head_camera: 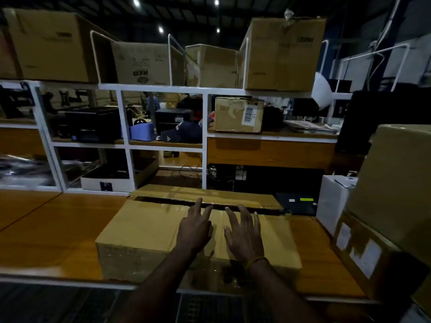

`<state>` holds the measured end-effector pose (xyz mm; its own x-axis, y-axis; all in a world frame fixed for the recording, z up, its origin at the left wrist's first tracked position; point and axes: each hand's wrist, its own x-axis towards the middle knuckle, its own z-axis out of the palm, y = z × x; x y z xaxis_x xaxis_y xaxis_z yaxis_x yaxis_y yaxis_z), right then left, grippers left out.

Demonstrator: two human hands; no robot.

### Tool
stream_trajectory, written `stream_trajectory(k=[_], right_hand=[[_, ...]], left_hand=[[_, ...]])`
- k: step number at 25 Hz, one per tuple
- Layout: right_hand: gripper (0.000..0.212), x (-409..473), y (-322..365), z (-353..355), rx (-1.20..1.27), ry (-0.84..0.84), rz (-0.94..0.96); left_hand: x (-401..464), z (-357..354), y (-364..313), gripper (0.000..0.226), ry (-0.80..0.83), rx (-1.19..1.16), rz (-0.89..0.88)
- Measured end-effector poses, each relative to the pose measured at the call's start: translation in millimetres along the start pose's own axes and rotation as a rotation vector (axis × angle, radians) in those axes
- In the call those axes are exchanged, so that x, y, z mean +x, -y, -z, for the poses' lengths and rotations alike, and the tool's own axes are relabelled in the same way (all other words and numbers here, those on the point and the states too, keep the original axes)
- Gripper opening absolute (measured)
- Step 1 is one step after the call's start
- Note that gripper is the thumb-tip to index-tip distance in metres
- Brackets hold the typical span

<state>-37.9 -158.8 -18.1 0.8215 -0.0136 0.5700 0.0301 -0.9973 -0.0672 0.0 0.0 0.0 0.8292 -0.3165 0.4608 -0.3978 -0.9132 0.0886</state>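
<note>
A carton point(144, 229) sits on wooden bench point(58, 229) before shelving point(204, 136)

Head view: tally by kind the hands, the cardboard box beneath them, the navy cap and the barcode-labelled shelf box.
Hands: 2, left hand and right hand
Brown cardboard box beneath the hands: 1
Navy fabric cap: 1
Small brown cardboard box with barcode label: 1
Total: 5

- Wooden table point(46, 229) spans 9 to 3 o'clock, orange-brown with a white front edge.
- White shelf frame point(204, 136) stands behind it at 12 o'clock.
- Cardboard boxes point(284, 54) line its top, 10 to 1 o'clock.
- Round ceiling lights point(136, 2) glow at 12 o'clock in a dim hall.
</note>
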Motion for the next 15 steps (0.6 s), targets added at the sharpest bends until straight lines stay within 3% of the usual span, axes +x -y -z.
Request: stream_trajectory(k=[4, 11, 15], right_hand=[[0.052, 10, 13, -27, -0.015, 0.093, -0.054], [0.043, 46, 31, -80, 0.007, 0.285, -0.055], [0.053, 77, 33, -97, 0.017, 0.452, -0.118]], left_hand=[[14, -24, 20, 0.05, 0.139, 0.012, 0.074], [43, -61, 69, 0.045, 0.272, -0.016, 0.03], [75, -63, 89, 0.053, 0.515, -0.045, 0.006]])
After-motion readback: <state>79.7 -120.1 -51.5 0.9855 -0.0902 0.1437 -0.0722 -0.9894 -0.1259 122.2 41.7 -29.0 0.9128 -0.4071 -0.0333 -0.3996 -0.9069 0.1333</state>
